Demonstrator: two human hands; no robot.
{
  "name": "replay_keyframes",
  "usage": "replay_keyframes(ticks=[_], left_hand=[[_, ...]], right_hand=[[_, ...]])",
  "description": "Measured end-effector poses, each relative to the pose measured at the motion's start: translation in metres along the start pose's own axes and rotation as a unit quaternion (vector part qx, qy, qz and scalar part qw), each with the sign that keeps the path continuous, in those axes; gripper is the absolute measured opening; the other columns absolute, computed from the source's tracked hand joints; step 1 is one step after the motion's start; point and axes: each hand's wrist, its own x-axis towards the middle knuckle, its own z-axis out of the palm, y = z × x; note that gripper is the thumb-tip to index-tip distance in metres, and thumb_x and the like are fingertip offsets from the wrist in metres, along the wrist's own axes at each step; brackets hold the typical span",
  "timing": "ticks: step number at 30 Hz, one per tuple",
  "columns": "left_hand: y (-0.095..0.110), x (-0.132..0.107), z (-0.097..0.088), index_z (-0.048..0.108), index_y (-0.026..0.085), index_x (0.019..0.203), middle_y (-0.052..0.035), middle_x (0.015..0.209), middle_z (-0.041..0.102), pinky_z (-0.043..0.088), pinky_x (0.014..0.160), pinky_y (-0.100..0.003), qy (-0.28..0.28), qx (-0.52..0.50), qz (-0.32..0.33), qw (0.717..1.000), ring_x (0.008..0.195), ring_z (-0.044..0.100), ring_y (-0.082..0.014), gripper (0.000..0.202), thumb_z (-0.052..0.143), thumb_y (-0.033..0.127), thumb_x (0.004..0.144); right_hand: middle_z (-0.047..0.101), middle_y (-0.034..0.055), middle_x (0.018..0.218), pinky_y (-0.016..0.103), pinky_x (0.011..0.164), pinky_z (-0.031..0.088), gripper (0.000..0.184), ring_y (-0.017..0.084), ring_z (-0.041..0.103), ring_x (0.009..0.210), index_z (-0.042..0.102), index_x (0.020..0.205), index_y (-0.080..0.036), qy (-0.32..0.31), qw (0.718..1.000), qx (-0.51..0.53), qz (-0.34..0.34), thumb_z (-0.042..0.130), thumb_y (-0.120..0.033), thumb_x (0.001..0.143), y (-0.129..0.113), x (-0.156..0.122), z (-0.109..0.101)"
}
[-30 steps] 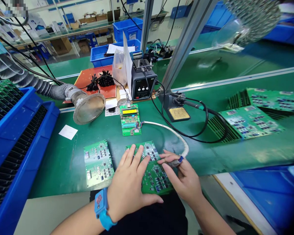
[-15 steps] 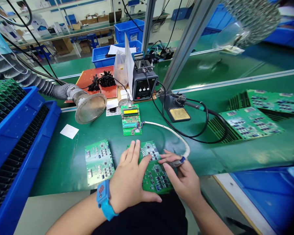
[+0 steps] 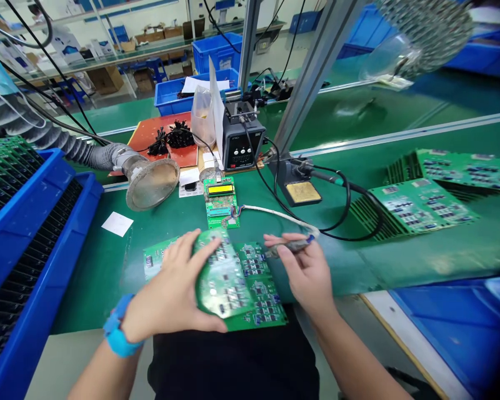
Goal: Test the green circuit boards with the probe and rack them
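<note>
My left hand (image 3: 177, 294) grips a green circuit board (image 3: 223, 278), fingers at its left side and thumb by the lower edge. That board is tilted and smeared by motion. Under it, and showing to its right, lies another circuit board (image 3: 266, 300) on the bench. A further circuit board (image 3: 152, 268) at the left is mostly hidden behind my left hand. My right hand (image 3: 312, 278) pinches a grey, tape-wrapped probe (image 3: 289, 248), apart from the boards. Its white cable (image 3: 275, 212) runs to a small green programmer board (image 3: 220, 203) with a lit yellow display.
Blue bins (image 3: 77, 222) packed with boards stand at left, below a fume extraction hood (image 3: 154, 183). A soldering station (image 3: 244, 141) and iron stand (image 3: 298, 189) are behind, the black cord looping right. Stacked boards (image 3: 416, 208) lie at right.
My left hand has moved left, taking the upper board off the one beneath and tilting it. My right hand has drawn the probe up, away from the boards.
</note>
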Motion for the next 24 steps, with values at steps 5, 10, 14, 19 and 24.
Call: replay_keyframes(ticks=[5, 10, 14, 19, 24], left_hand=[[-0.063, -0.036, 0.0, 0.011, 0.03, 0.15, -0.0213, 0.154, 0.011, 0.023, 0.102, -0.071, -0.039, 0.05, -0.066, 0.996, 0.139, 0.009, -0.0498, 0.114, 0.082, 0.05, 0.063], [-0.075, -0.044, 0.011, 0.012, 0.032, 0.15, -0.0203, 0.157, -0.001, 0.023, 0.102, -0.072, -0.043, 0.059, -0.06, 0.996, 0.138, -0.001, -0.052, 0.115, 0.08, 0.059, 0.063], [-0.027, -0.021, 0.023, 0.021, 0.028, 0.148, -0.016, 0.158, -0.004, 0.017, 0.106, -0.07, 0.053, 0.039, 0.009, 0.998, 0.14, -0.006, -0.046, 0.088, 0.062, 0.064, 0.079], [0.026, 0.011, 0.055, 0.035, 0.018, 0.142, -0.0184, 0.156, 0.012, 0.02, 0.109, -0.067, 0.045, -0.019, 0.095, 0.994, 0.142, -0.004, -0.0409, 0.086, 0.059, 0.07, 0.077], [0.028, 0.017, 0.071, 0.036, 0.016, 0.14, -0.0173, 0.155, 0.02, 0.017, 0.111, -0.065, 0.053, -0.018, 0.087, 0.995, 0.143, -0.003, -0.0385, 0.086, 0.068, 0.063, 0.075]], right_hand=[[0.073, 0.0072, 0.092, 0.039, 0.084, 0.055, 0.027, 0.021, 0.07, 0.092, 0.051, 0.103, -0.023, -0.035, 0.998, -0.034, 0.045, 0.06, -0.042, 0.086, 0.012, 0.013, 0.009], [0.072, 0.0075, 0.094, 0.039, 0.085, 0.053, 0.026, 0.021, 0.068, 0.091, 0.052, 0.105, -0.023, -0.048, 0.995, -0.08, 0.043, 0.057, -0.041, 0.087, 0.016, 0.009, 0.01], [0.071, 0.0081, 0.097, 0.04, 0.087, 0.051, 0.025, 0.022, 0.067, 0.094, 0.051, 0.107, -0.023, -0.05, 0.992, -0.108, 0.035, 0.055, -0.04, 0.089, 0.017, 0.006, 0.008], [0.071, 0.0077, 0.096, 0.039, 0.085, 0.051, 0.023, 0.021, 0.067, 0.093, 0.051, 0.107, -0.023, -0.062, 0.987, -0.151, 0.0, 0.054, -0.037, 0.09, 0.017, 0.007, 0.008], [0.07, 0.0058, 0.094, 0.035, 0.083, 0.052, 0.016, 0.02, 0.067, 0.09, 0.054, 0.102, -0.024, -0.077, 0.98, -0.179, -0.043, 0.055, -0.032, 0.089, 0.013, 0.008, 0.008]])
